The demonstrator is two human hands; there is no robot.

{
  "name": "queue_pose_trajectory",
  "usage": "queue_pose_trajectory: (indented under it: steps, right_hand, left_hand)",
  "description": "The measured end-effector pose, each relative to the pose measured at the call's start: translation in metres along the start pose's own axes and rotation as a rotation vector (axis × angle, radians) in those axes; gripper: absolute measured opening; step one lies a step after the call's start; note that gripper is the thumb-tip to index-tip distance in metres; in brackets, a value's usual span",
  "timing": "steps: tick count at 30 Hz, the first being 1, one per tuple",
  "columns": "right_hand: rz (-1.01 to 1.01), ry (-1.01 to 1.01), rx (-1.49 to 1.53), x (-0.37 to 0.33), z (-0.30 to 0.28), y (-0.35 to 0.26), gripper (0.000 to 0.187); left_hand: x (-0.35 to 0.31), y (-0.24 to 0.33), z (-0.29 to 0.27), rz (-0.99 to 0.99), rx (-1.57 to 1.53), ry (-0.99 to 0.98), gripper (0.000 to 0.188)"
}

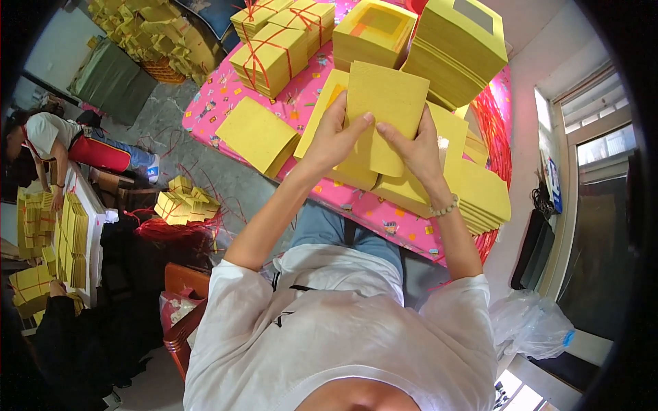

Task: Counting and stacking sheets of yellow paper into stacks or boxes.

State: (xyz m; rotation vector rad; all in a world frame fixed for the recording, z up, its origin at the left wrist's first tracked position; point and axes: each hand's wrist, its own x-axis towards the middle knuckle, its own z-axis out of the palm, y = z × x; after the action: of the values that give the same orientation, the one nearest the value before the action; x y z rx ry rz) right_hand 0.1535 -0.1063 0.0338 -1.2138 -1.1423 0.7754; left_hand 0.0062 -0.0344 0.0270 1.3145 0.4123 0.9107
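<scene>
Above the pink table, both my hands grip a yellow paper sheaf [387, 89], held upright with its broad face toward me. My left hand [334, 137] closes on its left edge, thumb across the front. On the opposite edge my right hand [419, 147] does the same, a beaded bracelet on its wrist. Beneath and behind it are more yellow paper stacks [408, 193], partly hidden by the sheaf and my hands. A folded yellow paper sheet [255, 133] lies to the left, near the table edge.
The pink patterned tablecloth [404, 229] carries tied yellow bundles [271, 60] and tall paper stacks [452, 51] at the back. Red cords [492, 130] hang along the right side. Another person [51, 137] works at a white table on the left. A wooden chair [179, 281] stands beside me.
</scene>
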Motion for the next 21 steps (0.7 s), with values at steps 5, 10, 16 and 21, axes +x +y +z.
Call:
queue_pose_trajectory:
  steps: [5,10,16,21]
  right_hand:
    - [0.003,0.013,0.041,-0.004,0.001,-0.004,0.06]
    - [0.03,0.012,0.016,0.002,0.001,-0.007,0.058]
    - [0.069,-0.005,0.069,0.005,0.001,-0.007,0.056]
    - [0.043,-0.005,-0.008,0.003,0.0,-0.006,0.055]
  left_hand:
    - [-0.004,0.015,0.002,-0.118,-0.081,-0.012,0.039]
    - [0.001,0.023,0.0,-0.282,-0.183,0.011,0.035]
    - [0.006,0.02,-0.004,-0.367,-0.187,-0.001,0.04]
    - [0.002,0.025,0.001,-0.322,-0.135,0.009,0.042]
